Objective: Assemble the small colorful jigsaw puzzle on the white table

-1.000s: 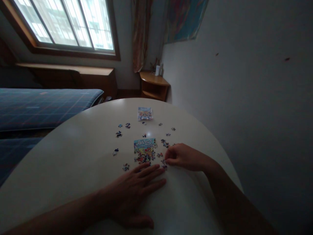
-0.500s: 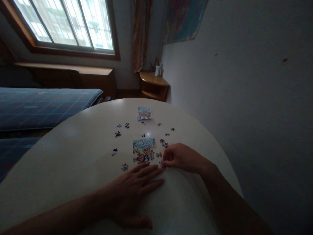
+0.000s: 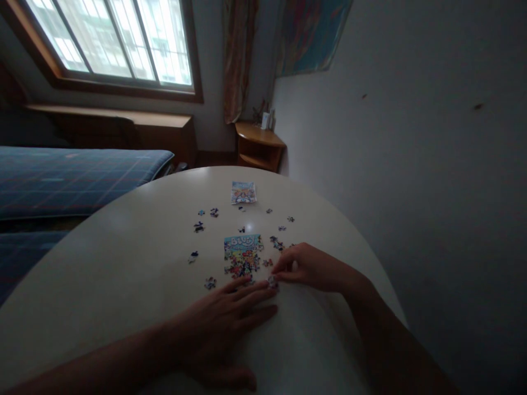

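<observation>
A partly joined jigsaw puzzle (image 3: 242, 253), with a light blue top strip bearing letters, lies flat on the white table. My left hand (image 3: 222, 318) rests open just below it, fingers stretched out to the right, covering part of its lower edge. To the right of those fingertips, my right hand (image 3: 304, 267) has thumb and forefinger closed on a small puzzle piece (image 3: 272, 281) at the table surface. Close to the right side of the puzzle lie a reddish loose piece (image 3: 267, 263) and a joined clump of pieces (image 3: 276, 242).
Several loose pieces lie around, among them a dark one (image 3: 199, 226) and one near my left hand (image 3: 210, 283). Farther back lies a small printed picture sheet (image 3: 244, 192). The round table (image 3: 135, 247) stands beside a plaid mattress (image 3: 82, 178) and a wall (image 3: 403, 181).
My right fingertips have shifted slightly on the small piece, which shows more clearly now. My left hand has stayed nearly still.
</observation>
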Demonstrator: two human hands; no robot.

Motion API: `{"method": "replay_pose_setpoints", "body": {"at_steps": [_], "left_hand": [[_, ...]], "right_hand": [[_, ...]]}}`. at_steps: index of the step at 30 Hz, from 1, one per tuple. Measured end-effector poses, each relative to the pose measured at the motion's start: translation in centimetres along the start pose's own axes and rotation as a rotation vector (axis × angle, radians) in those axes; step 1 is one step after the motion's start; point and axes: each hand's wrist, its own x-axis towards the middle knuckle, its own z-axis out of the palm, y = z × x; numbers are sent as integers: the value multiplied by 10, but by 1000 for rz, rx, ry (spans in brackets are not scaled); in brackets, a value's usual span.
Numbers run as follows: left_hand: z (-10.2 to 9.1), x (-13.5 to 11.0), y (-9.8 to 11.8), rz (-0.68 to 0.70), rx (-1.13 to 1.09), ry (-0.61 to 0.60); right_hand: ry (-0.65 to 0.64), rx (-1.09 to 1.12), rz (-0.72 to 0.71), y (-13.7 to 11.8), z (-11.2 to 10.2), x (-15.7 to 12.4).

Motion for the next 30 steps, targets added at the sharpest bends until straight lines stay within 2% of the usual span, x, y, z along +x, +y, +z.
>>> {"method": "replay_pose_setpoints", "body": {"at_steps": [2,6,9,15,23,30], "left_hand": [[-1,0,0,9,0,10],[-2,0,0,-1,-14,4],[-2,1,0,2,-20,-2],[-2,1,0,-14,-26,-18],[-2,0,1,-19,-1,-34],[0,-1,-2,15,-13,15]], "right_hand": [[112,-39,65,10,-8,-2],[471,-206,205,36,-16,7],[628,-275,210,54,-12,22],[623,-340,174,66,-1,41],[606,-240,200,73,-6,43],[598,-171,221,70,-5,39]]}}
